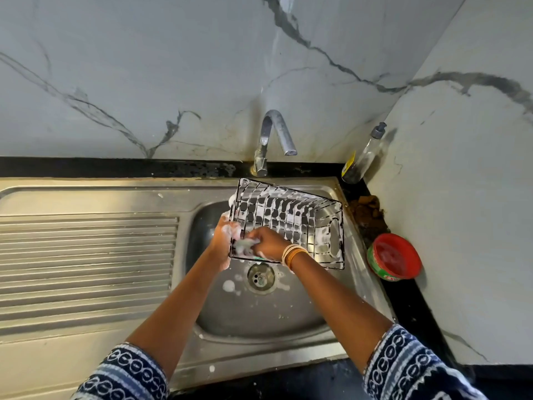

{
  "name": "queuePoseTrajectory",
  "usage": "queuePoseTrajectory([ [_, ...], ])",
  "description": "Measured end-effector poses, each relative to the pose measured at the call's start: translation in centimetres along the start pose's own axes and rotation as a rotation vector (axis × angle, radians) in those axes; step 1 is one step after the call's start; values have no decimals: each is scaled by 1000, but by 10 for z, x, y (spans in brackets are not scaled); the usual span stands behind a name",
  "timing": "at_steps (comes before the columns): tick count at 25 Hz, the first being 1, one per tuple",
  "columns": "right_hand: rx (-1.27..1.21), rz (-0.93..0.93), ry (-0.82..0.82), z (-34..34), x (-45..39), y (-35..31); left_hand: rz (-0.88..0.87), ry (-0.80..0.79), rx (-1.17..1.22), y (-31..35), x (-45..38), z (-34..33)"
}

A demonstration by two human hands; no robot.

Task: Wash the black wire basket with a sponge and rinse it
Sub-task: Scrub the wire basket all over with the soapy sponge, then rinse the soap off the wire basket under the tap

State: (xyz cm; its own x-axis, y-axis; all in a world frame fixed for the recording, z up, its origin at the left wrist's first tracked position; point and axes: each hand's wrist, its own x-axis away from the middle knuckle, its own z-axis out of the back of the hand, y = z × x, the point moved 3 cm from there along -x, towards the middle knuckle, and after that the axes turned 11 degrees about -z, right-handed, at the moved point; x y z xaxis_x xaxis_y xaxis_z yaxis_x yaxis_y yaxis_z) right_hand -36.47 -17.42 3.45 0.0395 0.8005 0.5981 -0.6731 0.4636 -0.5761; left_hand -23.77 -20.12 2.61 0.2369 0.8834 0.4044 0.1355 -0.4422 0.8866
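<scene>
a home kitchen: steel sink (86,197), tap (274,134), marble-look wall tiles (144,67)

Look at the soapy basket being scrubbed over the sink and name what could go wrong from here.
1. The basket is coated in foam and the left hand holding its edge is soapy too, so it could slip and drop into the sink.
2. The right hand works the sponge against thin wires, which might snag or tear it.
3. The tap appears to be off; foam may linger in the many gaps unless rinsing is thorough.
</scene>
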Motion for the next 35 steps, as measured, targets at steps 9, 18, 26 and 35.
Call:
queuePoseTrajectory([
  [9, -1164, -67, 14, 68, 32, 50, 2, -31, 33, 6, 14, -30],
  [18, -1030, -160, 1047, 125, 110, 147, 136, 41, -25, -21, 32, -50],
  [26, -153, -594, 1097, 132, 130, 199, 172, 110, 57, -17, 55, -63],
  [35, 131, -597, 1009, 146, 112, 159, 168, 178, 77, 1, 54, -42],
])
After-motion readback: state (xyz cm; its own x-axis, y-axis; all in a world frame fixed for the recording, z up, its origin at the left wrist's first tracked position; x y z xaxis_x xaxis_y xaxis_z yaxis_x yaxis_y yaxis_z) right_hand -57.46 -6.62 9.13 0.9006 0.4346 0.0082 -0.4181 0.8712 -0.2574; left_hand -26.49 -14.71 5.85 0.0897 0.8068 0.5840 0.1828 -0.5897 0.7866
